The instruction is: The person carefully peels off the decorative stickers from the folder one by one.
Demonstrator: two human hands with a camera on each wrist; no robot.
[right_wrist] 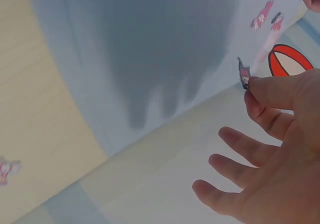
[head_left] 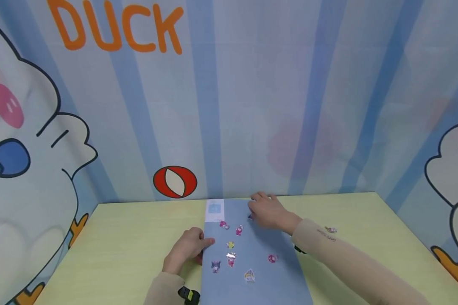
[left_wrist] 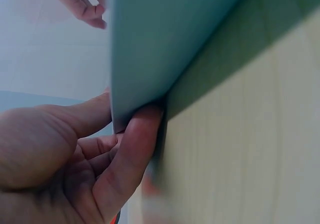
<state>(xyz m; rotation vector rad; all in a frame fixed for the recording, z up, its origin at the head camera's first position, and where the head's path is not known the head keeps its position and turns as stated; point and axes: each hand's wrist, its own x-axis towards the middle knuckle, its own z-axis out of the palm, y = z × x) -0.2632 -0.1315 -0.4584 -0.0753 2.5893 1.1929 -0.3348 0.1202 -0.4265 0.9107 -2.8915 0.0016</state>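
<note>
Biggest readable thing here is the orange "DUCK" on the striped backdrop [head_left: 252,93]. The right sleeve [head_left: 328,245] has dark lettering too, but it's too small for me to read with confidence. Same deal with the white label [head_left: 214,217] in the blue board's [head_left: 252,250] far left corner: pale blue square, tiny print, no luck.

The board lies on the yellowish surface [head_left: 129,245] with little cartoon stickers [head_left: 249,276] dotted over it. Left hand [head_left: 188,246] has its thumb and fingers clamped on the board's left edge. Right hand [head_left: 270,212] is pinching a small dark sticker [right_wrist: 243,71] near the far edge, thumb and index together, other fingers spread. Can't tell if that one's stuck down. Another sticker [head_left: 330,229] sits on the surface, right of the board.
</note>
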